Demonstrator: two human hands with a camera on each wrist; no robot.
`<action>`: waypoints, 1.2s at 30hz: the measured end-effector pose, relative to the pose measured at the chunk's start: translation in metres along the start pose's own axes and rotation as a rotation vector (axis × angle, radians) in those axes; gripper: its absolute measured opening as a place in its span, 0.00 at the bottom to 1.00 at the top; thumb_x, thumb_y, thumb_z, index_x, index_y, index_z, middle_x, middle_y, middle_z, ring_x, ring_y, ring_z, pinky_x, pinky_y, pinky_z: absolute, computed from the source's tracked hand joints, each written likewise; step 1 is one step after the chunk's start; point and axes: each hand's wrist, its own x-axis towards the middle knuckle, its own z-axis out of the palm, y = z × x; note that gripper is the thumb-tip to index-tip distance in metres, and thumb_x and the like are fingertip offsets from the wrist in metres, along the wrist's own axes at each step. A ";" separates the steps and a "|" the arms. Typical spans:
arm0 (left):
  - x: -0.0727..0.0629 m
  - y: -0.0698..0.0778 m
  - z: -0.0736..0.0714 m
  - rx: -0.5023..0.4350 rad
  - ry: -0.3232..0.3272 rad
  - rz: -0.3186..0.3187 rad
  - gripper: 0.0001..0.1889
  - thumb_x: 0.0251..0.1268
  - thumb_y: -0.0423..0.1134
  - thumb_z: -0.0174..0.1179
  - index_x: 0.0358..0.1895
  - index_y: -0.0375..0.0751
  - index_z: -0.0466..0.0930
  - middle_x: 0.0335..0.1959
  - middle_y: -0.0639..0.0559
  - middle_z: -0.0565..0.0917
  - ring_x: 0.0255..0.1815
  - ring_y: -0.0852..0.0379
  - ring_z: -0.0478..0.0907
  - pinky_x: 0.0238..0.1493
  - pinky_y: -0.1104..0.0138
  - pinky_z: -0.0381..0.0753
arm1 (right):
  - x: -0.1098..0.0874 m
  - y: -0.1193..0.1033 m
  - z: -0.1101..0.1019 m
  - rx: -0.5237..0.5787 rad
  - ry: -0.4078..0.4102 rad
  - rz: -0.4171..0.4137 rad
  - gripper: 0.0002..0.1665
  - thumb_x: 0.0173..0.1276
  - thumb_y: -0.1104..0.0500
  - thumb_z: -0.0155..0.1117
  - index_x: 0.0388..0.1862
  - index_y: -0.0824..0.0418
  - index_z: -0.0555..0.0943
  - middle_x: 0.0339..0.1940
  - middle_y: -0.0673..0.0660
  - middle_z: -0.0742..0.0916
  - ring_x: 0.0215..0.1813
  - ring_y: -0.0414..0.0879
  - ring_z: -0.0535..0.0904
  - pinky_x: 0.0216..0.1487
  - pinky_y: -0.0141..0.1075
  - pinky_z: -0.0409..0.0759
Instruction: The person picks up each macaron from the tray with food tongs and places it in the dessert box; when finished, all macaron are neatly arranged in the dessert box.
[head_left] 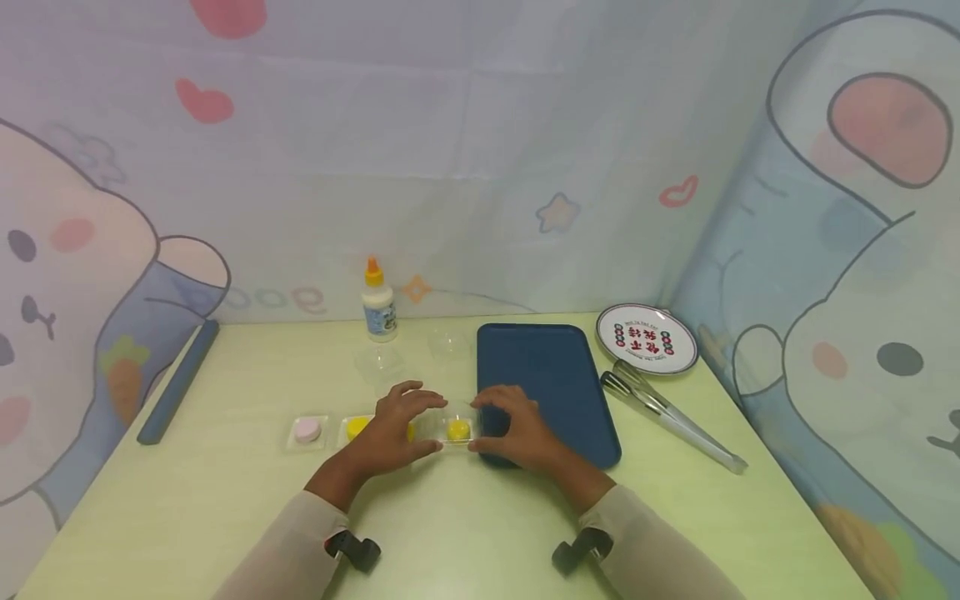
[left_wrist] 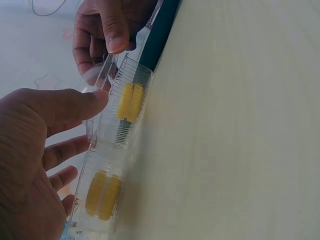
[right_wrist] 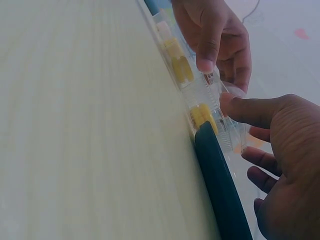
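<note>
My left hand and right hand pinch a clear plastic lid between thumbs and fingers from opposite sides. Just below the lid stands a clear ribbed box with a yellow macaron inside; whether lid and box touch, I cannot tell. Beside it, partly behind my left hand in the head view, another clear box holds a yellow macaron. Further left, one more yellow macaron and a pink macaron sit in their own clear containers.
A dark blue tray lies by my right hand. Beyond it are a white printed plate and metal tongs. Clear lids and a white bottle with an orange nozzle stand behind. A blue bar lies at the left edge.
</note>
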 end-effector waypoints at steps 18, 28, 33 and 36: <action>0.000 -0.003 0.002 0.028 -0.030 -0.036 0.30 0.65 0.41 0.78 0.70 0.42 0.82 0.72 0.43 0.83 0.85 0.31 0.58 0.77 0.24 0.53 | -0.001 0.000 0.002 -0.035 -0.024 0.002 0.35 0.59 0.55 0.89 0.65 0.57 0.85 0.72 0.59 0.85 0.77 0.60 0.73 0.74 0.76 0.60; 0.001 -0.003 0.004 0.054 -0.012 -0.024 0.28 0.67 0.44 0.77 0.68 0.40 0.84 0.70 0.42 0.84 0.85 0.30 0.60 0.75 0.24 0.52 | 0.000 0.006 0.004 -0.028 -0.029 0.028 0.35 0.60 0.53 0.89 0.66 0.54 0.85 0.72 0.55 0.85 0.78 0.57 0.72 0.77 0.73 0.58; 0.001 -0.004 0.005 0.085 -0.021 -0.032 0.27 0.67 0.44 0.77 0.67 0.40 0.85 0.69 0.42 0.85 0.84 0.29 0.61 0.75 0.23 0.53 | -0.001 0.007 0.006 -0.022 -0.025 0.030 0.33 0.59 0.53 0.89 0.63 0.55 0.86 0.71 0.56 0.85 0.77 0.58 0.73 0.77 0.78 0.56; 0.002 -0.003 0.005 0.109 -0.030 -0.042 0.27 0.67 0.44 0.78 0.67 0.41 0.85 0.70 0.42 0.85 0.85 0.29 0.60 0.75 0.24 0.53 | 0.000 0.006 0.007 -0.031 -0.019 0.024 0.32 0.59 0.53 0.90 0.61 0.56 0.86 0.70 0.57 0.85 0.77 0.59 0.73 0.76 0.80 0.56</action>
